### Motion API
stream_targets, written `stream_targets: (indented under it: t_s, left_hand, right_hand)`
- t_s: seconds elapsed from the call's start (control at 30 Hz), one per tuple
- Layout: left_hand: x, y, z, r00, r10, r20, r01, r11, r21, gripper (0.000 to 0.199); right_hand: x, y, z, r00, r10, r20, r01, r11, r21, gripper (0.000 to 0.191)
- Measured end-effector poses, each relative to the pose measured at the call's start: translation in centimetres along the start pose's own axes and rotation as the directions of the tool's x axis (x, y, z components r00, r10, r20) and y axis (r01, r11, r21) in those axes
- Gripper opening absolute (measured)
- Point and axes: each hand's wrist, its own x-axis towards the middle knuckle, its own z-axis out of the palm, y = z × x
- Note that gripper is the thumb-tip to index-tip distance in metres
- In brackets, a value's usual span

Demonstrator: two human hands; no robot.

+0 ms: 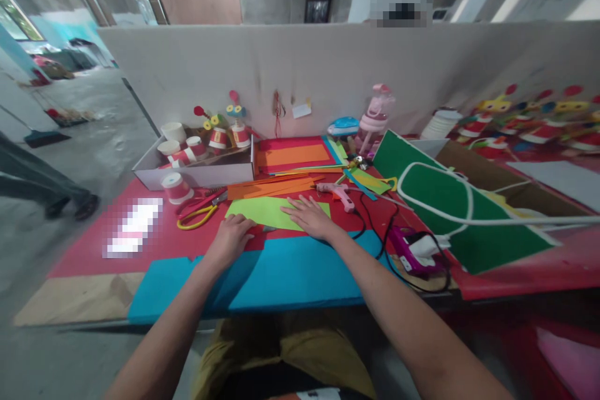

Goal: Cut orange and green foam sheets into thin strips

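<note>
A light green sheet of paper point(260, 209) lies on the red tabletop in front of me. My right hand point(307, 217) rests flat on its right part, fingers spread. At the sheet's lower left edge is my left hand point(230, 239), palm down, its fingers slightly bent and its thumb apart. Beside that thumb a small grey tip point(269, 228) shows by the paper; its kind I cannot make out. Blue sheet material point(290, 275) covers the table's front edge below both hands. Orange paper strips point(272, 187) lie just behind the green sheet.
Scissors with yellow and red handles point(199, 215) lie left, near a paper cup point(175, 187) and a white box point(201, 174) of cups and cup figures. A pink glue gun point(338, 194), a purple power strip point(415, 250), cables and a green board point(422, 200) occupy the right.
</note>
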Motion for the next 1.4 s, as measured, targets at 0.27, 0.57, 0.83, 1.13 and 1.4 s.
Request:
stream_targets:
  t_s: [0.27,0.57,0.83,1.13,1.4]
  left_hand:
    - [0.7,1.6,0.3,1.000,-0.005,0.025,0.005,1.000,0.019,0.024]
    - [0.5,2.0,0.8,1.000,0.000,0.009,0.000,0.999,0.045,0.023]
    - [1.2,4.1,0.9,0.999,-0.036,0.037,0.033,0.996,0.078,0.023]
    - [1.0,5.9,0.9,0.995,-0.052,0.082,0.040,0.989,0.139,0.022]
    - [1.5,7.2,1.1,0.994,-0.036,0.100,0.023,0.991,0.135,0.022]
  right_hand:
    - [0.1,0.1,0.4,1.000,-0.001,-0.013,0.001,1.000,0.000,0.049]
    - [0.7,2.6,-1.1,0.993,-0.093,0.071,0.083,0.988,0.132,0.047]
    - [-0.1,4.7,-0.5,0.990,-0.141,0.006,0.140,0.984,0.111,0.044]
    - [0.4,5.2,0.3,0.985,-0.173,-0.018,0.174,0.976,0.133,0.043]
    - [0.5,5.5,0.6,0.982,-0.183,-0.039,0.187,0.968,0.166,0.042]
